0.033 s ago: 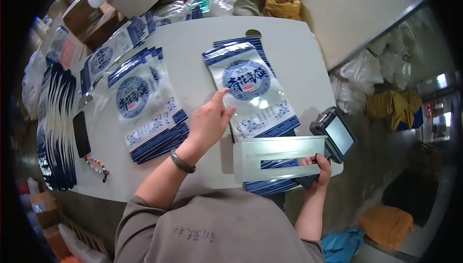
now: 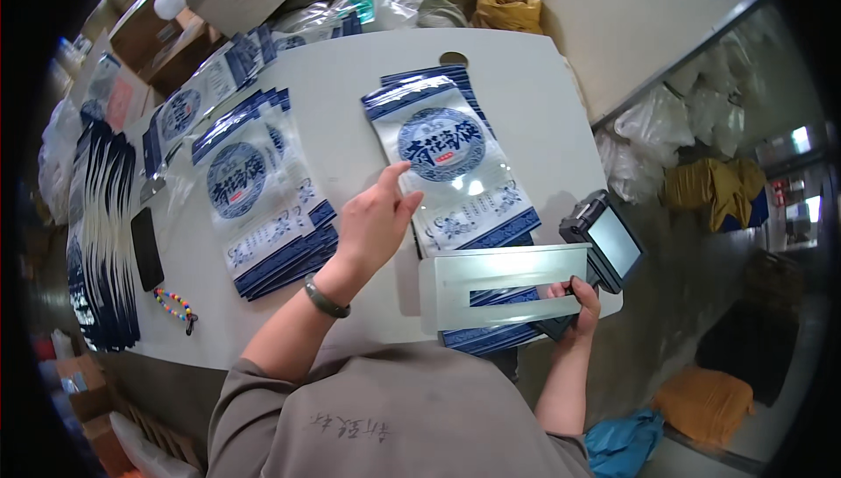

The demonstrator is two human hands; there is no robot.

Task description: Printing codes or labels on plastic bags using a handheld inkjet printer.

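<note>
A stack of blue-and-white plastic bags (image 2: pixel 442 141) lies on the table, right of the middle. My left hand (image 2: pixel 372 219) is at its left side, index finger and thumb apart, their tips on or just over the top bag's edge. In my right hand (image 2: pixel 578 303) is the handle of a black handheld printer (image 2: pixel 591 241) with a lit screen. A pale, slotted guide plate (image 2: pixel 508 266) joined to it lies across the stack's near end and hides part of it. Through the slot, blue bag ends show.
Another pile of such bags (image 2: pixel 254 189) lies left of my left hand. Further left are a black phone (image 2: pixel 147 248), a beaded strap (image 2: pixel 175 304) and a fanned row of bags (image 2: pixel 103 233). Cardboard boxes (image 2: pixel 180 49) stand beyond the white table (image 2: pixel 337 84).
The whole view has shifted very slightly. Both hands, the printer and the bags keep their places relative to one another.
</note>
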